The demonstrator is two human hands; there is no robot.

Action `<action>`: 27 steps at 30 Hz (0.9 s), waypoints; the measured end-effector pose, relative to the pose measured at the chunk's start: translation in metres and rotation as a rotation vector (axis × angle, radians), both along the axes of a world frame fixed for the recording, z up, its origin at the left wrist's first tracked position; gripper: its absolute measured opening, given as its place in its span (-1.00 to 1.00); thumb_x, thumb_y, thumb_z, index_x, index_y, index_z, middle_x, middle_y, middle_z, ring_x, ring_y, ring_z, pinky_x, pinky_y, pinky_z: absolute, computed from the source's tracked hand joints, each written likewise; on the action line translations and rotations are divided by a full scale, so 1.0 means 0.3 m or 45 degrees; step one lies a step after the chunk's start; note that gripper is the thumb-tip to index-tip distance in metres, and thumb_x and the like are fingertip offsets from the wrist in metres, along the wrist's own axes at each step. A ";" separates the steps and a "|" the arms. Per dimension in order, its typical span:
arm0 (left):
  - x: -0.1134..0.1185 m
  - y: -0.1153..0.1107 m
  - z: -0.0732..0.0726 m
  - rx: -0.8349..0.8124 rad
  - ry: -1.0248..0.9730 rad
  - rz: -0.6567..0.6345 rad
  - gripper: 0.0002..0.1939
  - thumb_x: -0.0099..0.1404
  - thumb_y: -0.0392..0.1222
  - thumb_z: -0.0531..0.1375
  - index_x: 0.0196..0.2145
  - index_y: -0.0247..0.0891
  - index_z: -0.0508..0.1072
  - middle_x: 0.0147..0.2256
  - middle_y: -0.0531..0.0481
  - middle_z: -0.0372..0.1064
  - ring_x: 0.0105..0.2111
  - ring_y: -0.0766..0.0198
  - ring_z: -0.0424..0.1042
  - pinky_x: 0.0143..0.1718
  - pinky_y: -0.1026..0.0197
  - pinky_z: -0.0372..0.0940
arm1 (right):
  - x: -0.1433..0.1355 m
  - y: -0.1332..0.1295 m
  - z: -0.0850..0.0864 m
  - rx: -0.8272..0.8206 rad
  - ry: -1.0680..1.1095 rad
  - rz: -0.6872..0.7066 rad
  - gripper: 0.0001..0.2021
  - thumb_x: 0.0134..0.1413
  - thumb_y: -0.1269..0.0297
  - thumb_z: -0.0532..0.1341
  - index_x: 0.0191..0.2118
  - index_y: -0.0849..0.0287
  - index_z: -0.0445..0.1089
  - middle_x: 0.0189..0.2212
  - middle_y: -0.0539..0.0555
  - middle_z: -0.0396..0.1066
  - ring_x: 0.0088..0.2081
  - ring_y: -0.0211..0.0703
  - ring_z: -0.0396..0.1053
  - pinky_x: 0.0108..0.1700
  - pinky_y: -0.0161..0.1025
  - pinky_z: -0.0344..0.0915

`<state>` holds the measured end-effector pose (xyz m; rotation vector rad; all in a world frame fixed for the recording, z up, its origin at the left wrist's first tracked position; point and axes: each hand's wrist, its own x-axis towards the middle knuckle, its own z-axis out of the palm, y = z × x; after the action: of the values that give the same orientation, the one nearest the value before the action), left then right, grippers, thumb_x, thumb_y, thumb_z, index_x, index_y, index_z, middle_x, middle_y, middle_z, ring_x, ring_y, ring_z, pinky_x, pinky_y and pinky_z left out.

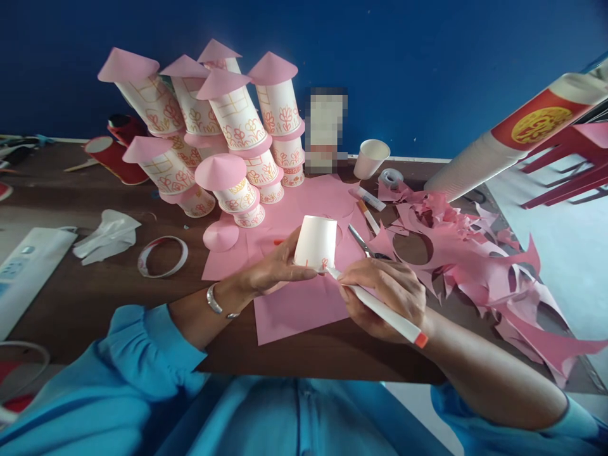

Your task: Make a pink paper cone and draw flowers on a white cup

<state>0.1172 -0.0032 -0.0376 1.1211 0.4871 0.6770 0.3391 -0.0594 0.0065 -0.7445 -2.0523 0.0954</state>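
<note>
My left hand (pixel 280 269) grips a white paper cup (pixel 316 240) by its side and lower edge, the narrower end up. Small red-orange marks show near the cup's lower rim. In my right hand (pixel 387 294) is a white marker (pixel 392 315) with an orange end, its tip at the marks on the cup. Pink paper sheets (pixel 299 320) lie under both hands. Scissors (pixel 360 239) rest just beyond my right hand, partly hidden by it. Behind the cup stand several cup towers (pixel 240 120) with pink cone roofs and drawn flowers.
Pink paper scraps (pixel 475 259) spread over the right side, near a tall white roll (pixel 498 145). A loose cup (pixel 371 158), tape roll (pixel 392 178) and glue stick (pixel 370 198) lie at the back. To the left are a tape ring (pixel 141 259), crumpled plastic (pixel 108 235) and a power strip (pixel 33 272).
</note>
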 end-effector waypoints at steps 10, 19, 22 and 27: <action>-0.002 -0.005 -0.030 -0.062 -0.062 0.017 -0.23 0.19 -0.17 0.50 0.30 -0.05 0.36 -0.09 -0.06 0.47 -0.16 0.16 0.45 -0.11 0.12 0.37 | -0.006 0.000 0.006 0.006 -0.021 -0.022 -0.86 0.26 0.51 0.24 -0.17 0.12 0.37 -0.46 -0.02 0.56 -0.50 -0.21 0.55 -0.43 -0.29 0.50; 0.002 -0.010 -0.014 -0.068 -0.052 0.026 -0.41 0.18 -0.21 0.51 0.14 -0.07 0.48 -0.03 -0.06 0.46 -0.07 0.13 0.44 -0.06 0.11 0.38 | -0.006 0.004 0.011 0.002 -0.012 0.040 -0.84 0.26 0.51 0.26 -0.13 0.12 0.38 -0.43 -0.02 0.59 -0.43 -0.20 0.60 -0.40 -0.29 0.53; 0.001 -0.011 -0.022 -0.090 -0.034 0.028 -0.38 0.18 -0.20 0.52 0.16 -0.06 0.46 -0.01 -0.06 0.45 -0.05 0.12 0.45 -0.04 0.10 0.38 | -0.006 0.005 0.016 0.002 -0.021 0.061 -0.85 0.26 0.53 0.25 -0.15 0.14 0.39 -0.44 -0.02 0.58 -0.43 -0.20 0.61 -0.38 -0.30 0.54; -0.003 -0.013 -0.013 -0.062 -0.019 0.028 -0.38 0.20 -0.18 0.50 0.18 -0.08 0.44 0.02 -0.10 0.47 -0.04 0.10 0.45 -0.02 0.07 0.38 | -0.005 0.004 0.014 0.001 -0.034 0.052 -0.85 0.24 0.53 0.24 -0.16 0.13 0.38 -0.46 -0.03 0.57 -0.46 -0.20 0.59 -0.41 -0.30 0.51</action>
<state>0.1164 -0.0070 -0.0415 1.0651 0.5013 0.6891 0.3377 -0.0581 0.0108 -0.7067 -2.0932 0.1085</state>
